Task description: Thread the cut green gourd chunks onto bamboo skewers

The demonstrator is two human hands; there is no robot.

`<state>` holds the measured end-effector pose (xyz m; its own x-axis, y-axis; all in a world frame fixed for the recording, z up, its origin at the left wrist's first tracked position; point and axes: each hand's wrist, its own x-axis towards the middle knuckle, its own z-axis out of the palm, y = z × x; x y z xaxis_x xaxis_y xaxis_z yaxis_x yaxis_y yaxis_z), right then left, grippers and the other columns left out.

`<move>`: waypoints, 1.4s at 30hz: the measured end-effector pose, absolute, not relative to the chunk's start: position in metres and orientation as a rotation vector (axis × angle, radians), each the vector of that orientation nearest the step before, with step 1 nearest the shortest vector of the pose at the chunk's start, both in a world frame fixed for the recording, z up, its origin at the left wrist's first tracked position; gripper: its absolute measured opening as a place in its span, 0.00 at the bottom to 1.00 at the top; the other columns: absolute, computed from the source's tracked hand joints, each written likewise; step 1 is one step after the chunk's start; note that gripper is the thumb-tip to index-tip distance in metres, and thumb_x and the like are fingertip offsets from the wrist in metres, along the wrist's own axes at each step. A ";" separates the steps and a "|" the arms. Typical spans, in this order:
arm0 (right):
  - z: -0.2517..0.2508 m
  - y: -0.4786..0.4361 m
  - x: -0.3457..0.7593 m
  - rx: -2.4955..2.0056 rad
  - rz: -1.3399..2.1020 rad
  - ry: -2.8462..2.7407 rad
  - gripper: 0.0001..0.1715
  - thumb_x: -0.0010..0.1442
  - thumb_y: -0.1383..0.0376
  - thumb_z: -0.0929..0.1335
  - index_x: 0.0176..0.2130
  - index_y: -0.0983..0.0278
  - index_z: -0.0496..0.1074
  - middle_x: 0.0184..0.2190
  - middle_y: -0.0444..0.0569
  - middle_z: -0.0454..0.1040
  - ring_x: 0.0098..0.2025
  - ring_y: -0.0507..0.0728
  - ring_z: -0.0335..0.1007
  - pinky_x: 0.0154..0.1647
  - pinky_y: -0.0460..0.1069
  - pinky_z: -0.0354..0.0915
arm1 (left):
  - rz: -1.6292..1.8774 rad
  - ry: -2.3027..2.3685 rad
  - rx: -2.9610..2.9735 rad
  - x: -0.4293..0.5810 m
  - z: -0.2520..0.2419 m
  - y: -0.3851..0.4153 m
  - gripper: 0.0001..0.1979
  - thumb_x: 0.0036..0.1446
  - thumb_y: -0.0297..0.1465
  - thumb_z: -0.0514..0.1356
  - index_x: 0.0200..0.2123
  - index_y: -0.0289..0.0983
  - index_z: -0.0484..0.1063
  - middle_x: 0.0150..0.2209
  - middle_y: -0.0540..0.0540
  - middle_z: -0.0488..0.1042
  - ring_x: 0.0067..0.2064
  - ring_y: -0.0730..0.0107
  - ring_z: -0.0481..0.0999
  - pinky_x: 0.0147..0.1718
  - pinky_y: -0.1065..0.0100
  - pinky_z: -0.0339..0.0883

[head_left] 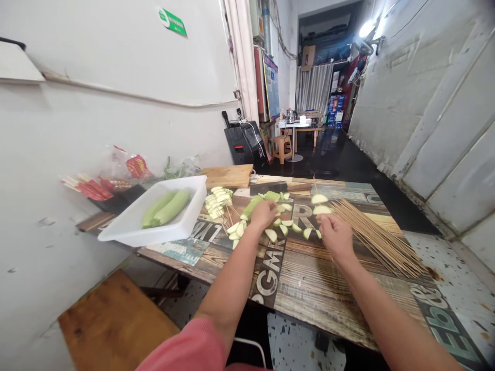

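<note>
My right hand (335, 236) pinches a thin bamboo skewer that carries two half-round zucchini slices (319, 199); its tip points up and away from me. Among the cut zucchini pieces on the table is my left hand (264, 214), its fingers drawn together; whether a slice is between them is hidden. Loose zucchini slices (286, 223) lie around and to the right of it. Left of that hand rest several finished zucchini skewers (218, 201). A bundle of bare bamboo skewers (379, 239) lies beyond my right hand.
A white plastic tub (127, 236) with whole zucchini (172, 207) stands at the left. Behind the slices lie a cleaver (268, 188) and a wooden cutting board (226, 175). Red-wrapped packages (95, 188) sit by the wall. A wooden stool (116, 319) is below left.
</note>
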<state>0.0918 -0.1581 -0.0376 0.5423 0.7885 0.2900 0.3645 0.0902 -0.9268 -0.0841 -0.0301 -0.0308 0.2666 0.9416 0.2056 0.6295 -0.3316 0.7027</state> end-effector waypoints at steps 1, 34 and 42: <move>-0.036 -0.159 0.090 -1.532 0.413 -1.074 0.20 0.54 0.56 0.61 0.32 0.67 0.74 0.14 0.41 0.63 0.18 0.50 0.56 0.21 0.45 0.54 | 0.932 1.339 1.903 -0.083 -0.030 -0.030 0.08 0.48 0.32 0.61 0.34 0.36 0.71 0.29 0.47 0.73 0.32 0.69 0.72 0.31 0.71 0.63; -0.033 -0.176 0.062 -1.504 0.494 -1.694 0.18 0.57 0.59 0.59 0.29 0.63 0.72 0.24 0.46 0.73 0.27 0.55 0.66 0.28 0.46 0.56 | 1.097 0.771 0.502 -0.084 -0.011 -0.026 0.02 0.55 0.23 0.55 0.30 0.32 0.65 0.28 0.45 0.73 0.18 0.84 0.62 0.13 0.81 0.50; -0.036 -0.177 0.063 -1.498 0.480 -1.703 0.18 0.58 0.59 0.58 0.28 0.62 0.73 0.22 0.45 0.72 0.25 0.55 0.65 0.27 0.46 0.56 | 1.108 0.787 0.510 -0.082 -0.012 -0.025 0.02 0.54 0.22 0.55 0.29 0.32 0.65 0.28 0.44 0.74 0.17 0.84 0.62 0.12 0.81 0.49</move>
